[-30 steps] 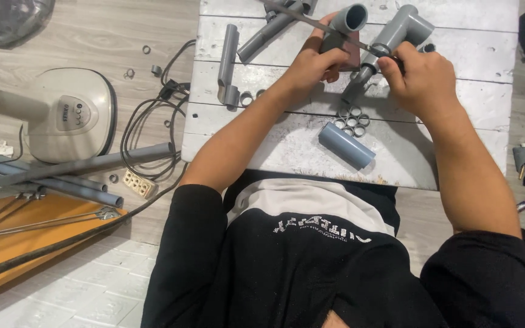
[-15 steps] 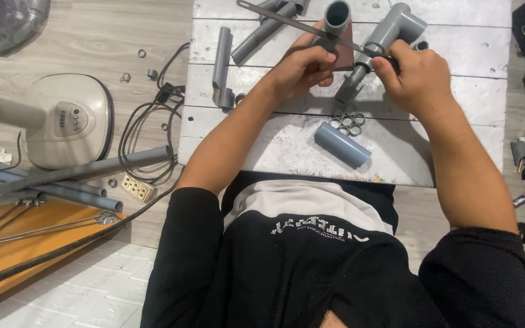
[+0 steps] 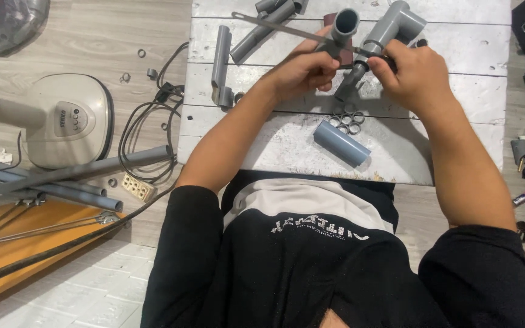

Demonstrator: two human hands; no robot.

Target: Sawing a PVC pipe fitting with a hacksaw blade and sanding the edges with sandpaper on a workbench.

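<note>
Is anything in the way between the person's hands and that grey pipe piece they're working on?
Nothing visible: the left hand and right hand already grip the grey pipe piece above the white table.

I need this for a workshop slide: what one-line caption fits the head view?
Left hand and right hand grip a grey pipe assembly over a white plank table, cut rings beneath.

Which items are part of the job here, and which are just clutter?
In hand:
left hand
right hand
pipe
saw blade
tee fitting

Lying about:
pipe stub
rings
fan base
cable
long pipes
</note>
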